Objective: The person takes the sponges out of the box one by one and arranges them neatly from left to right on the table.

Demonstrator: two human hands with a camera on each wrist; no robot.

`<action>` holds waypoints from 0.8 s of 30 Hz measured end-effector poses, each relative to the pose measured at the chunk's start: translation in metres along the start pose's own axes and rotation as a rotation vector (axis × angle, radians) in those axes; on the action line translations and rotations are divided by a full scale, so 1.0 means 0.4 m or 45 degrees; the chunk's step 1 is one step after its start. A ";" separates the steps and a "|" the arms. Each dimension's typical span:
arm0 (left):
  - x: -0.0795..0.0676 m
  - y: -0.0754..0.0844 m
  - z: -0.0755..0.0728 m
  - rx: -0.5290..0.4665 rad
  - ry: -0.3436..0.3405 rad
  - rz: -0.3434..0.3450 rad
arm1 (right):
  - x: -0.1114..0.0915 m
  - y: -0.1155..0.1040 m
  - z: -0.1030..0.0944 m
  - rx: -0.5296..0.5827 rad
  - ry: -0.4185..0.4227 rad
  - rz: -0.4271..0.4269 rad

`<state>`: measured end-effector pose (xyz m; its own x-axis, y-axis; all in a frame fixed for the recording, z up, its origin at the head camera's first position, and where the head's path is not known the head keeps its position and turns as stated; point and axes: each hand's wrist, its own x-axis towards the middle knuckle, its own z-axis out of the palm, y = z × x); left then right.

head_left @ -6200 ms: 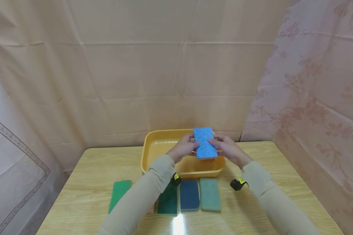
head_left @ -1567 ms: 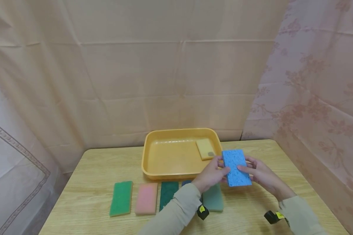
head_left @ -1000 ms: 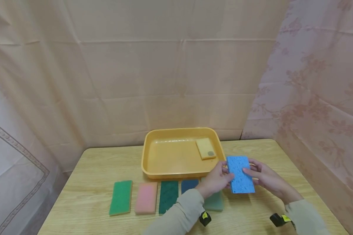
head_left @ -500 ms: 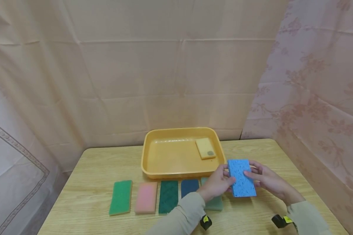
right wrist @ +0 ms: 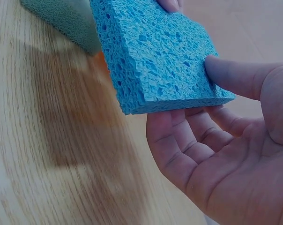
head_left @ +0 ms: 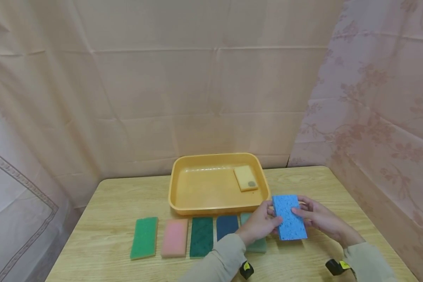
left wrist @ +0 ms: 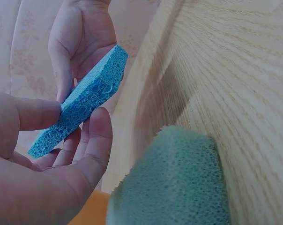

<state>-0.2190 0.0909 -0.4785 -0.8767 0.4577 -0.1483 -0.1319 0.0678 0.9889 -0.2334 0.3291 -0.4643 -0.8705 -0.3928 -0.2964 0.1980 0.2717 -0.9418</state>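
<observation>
A bright blue porous sponge (head_left: 290, 219) is held above the table, right of the row of sponges. My left hand (head_left: 261, 222) grips its left edge, thumb on the upper face and fingers underneath. On the opposite edge my right hand (head_left: 326, 220) pinches it the same way. Both wrist views show space between the blue sponge (right wrist: 165, 56) and the wood. A pale green sponge (left wrist: 179, 183) lies on the table just below the left hand, which partly hides it in the head view.
A yellow tray (head_left: 176, 188) stands at the back, holding a pale yellow sponge (head_left: 245, 178) with a grey spot. In front lie a green sponge (head_left: 143, 237), a pink sponge (head_left: 174, 238), a dark green scouring pad (head_left: 201, 237) and a navy blue sponge (head_left: 227, 226).
Both hands have carried the blue sponge from above the tray rightward and toward the person, uncovering the pale yellow sponge. Over the last second it has come slightly nearer the person, still gripped.
</observation>
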 end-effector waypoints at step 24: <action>-0.014 -0.029 -0.004 0.196 0.044 0.003 | 0.010 0.019 0.010 -0.007 -0.026 0.042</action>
<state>-0.2134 0.0861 -0.4891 -0.8927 0.4272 -0.1434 -0.0599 0.2028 0.9774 -0.2336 0.3262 -0.4733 -0.8543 -0.4011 -0.3307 0.2240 0.2900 -0.9304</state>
